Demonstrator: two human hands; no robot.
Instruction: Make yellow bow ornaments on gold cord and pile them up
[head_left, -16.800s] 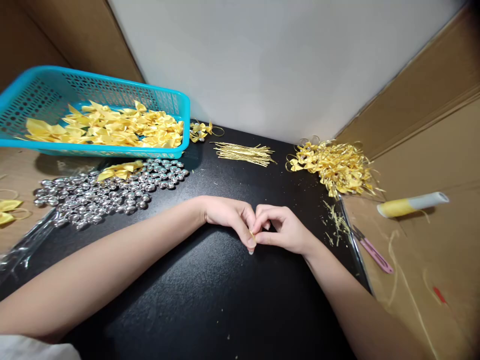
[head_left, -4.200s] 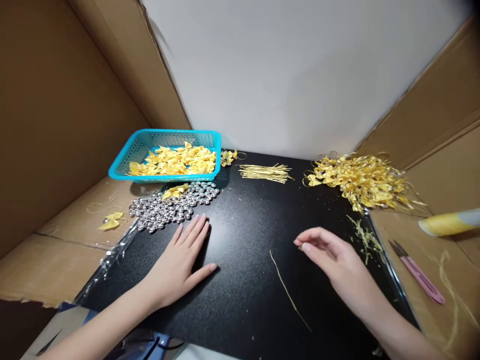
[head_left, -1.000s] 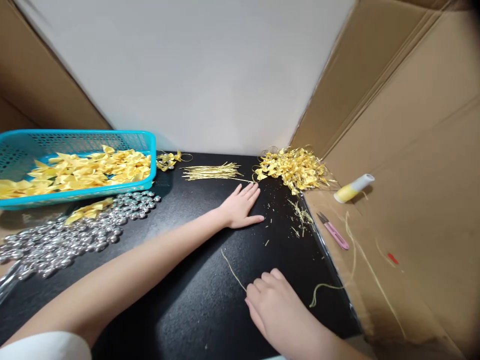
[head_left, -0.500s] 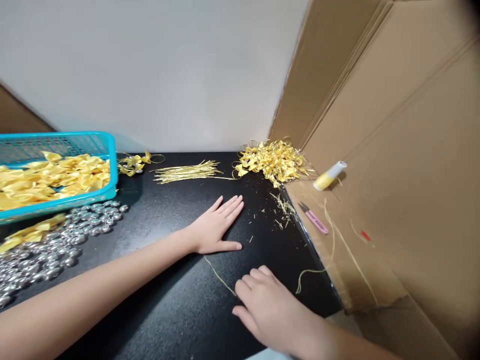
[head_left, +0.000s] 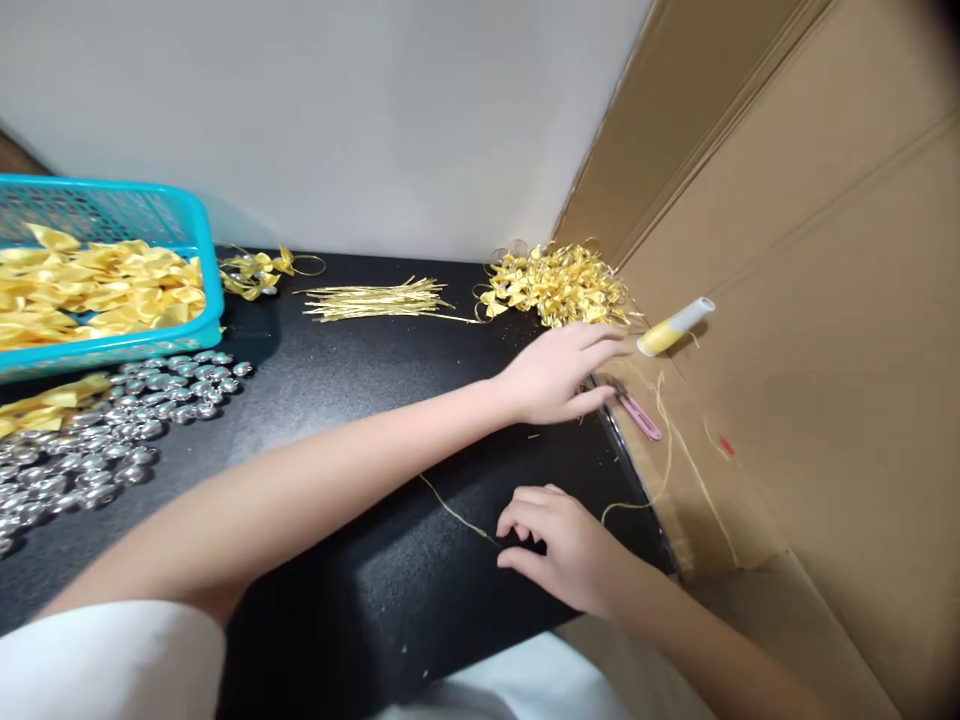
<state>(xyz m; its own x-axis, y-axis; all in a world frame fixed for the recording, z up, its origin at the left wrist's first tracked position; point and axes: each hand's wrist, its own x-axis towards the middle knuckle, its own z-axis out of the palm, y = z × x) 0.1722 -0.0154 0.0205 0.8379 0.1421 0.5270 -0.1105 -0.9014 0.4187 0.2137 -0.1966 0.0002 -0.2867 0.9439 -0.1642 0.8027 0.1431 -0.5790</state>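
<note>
Cord (head_left: 450,508) beside the parted right grip (head_left: 566,545), lower centre; left grip (head_left: 559,375) spread, right of centre.
Cord is best pinched near its end.

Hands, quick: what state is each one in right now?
Left hand: open, by the pink snips.
Right hand: partly open, next to one end of a thin cord.

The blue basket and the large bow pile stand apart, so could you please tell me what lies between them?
In the head view, a small bow cluster and a bundle of gold cords lie on the table.
</note>
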